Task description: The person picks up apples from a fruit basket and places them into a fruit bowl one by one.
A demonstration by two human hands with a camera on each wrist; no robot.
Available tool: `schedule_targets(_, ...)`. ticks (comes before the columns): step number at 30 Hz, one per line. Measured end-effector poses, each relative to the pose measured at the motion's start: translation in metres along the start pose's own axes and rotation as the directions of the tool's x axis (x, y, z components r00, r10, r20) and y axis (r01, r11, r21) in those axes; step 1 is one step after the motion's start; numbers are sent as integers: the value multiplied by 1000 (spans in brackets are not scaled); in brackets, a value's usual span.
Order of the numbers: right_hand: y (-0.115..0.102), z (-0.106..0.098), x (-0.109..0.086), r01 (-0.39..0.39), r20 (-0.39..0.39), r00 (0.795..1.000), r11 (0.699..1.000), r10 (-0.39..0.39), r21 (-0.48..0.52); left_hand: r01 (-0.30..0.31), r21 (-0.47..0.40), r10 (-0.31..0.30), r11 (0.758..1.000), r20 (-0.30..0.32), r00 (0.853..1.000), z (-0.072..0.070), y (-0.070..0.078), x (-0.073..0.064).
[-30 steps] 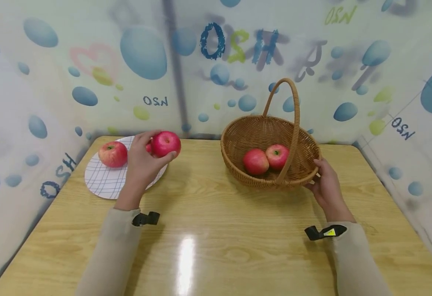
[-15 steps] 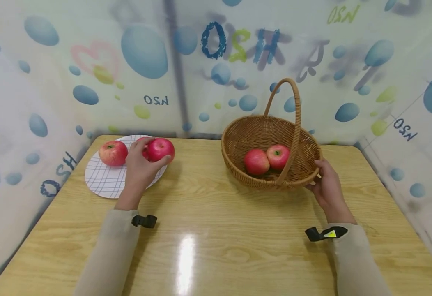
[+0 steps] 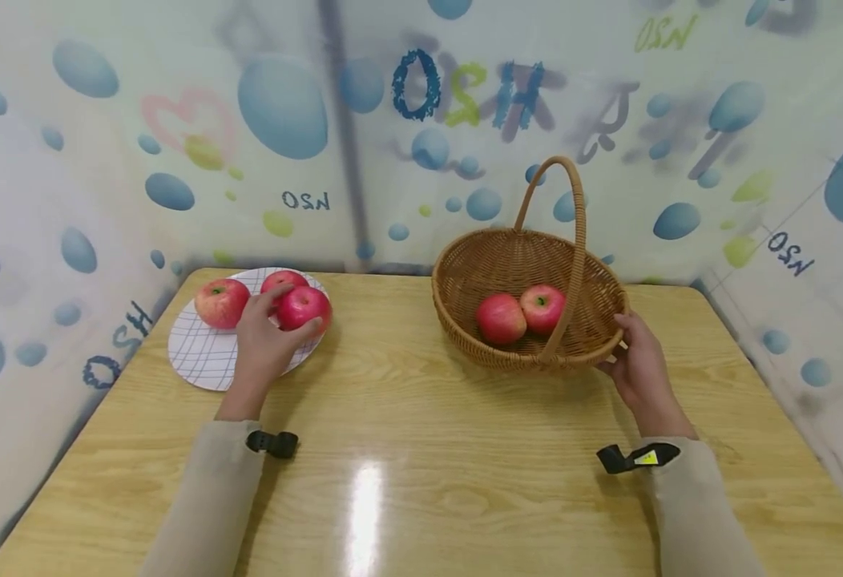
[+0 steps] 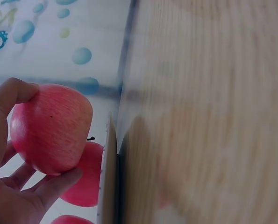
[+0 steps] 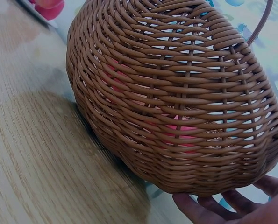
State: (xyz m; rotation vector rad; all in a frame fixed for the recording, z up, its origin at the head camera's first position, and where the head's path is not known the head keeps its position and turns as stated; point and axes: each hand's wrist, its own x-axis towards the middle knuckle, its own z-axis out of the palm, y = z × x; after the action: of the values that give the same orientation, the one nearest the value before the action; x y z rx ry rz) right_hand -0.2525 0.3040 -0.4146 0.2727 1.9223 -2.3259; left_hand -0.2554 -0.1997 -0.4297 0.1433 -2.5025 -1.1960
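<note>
My left hand grips a red apple between thumb and fingers at the right side of a white checked plate. In the left wrist view, a small gap shows between that held apple and the plate's edge. A second apple lies just behind it on the plate, and a paler apple sits to the left. My right hand holds the right rim of a wicker basket, fingers under its side. Two apples lie touching inside the basket.
The wooden table meets a patterned wall at the back. An arched handle rises over the basket. Bare tabletop lies between plate and basket.
My left hand has moved left and down with the apple, bringing it over the plate. The apple behind it now shows more. My right hand and the basket have stayed nearly still.
</note>
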Motion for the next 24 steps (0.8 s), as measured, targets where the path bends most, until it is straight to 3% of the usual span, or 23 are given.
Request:
schedule_targets(13, -1, 2, -2, 18, 8, 1000, 999, -18, -35, 85, -5, -85, 996, 50, 995, -4, -16, 2)
schedule_targets(24, 0, 1, -2, 30, 10, 1000, 998, -29, -48, 174, -17, -171, 985, 101, 980, -11, -16, 2)
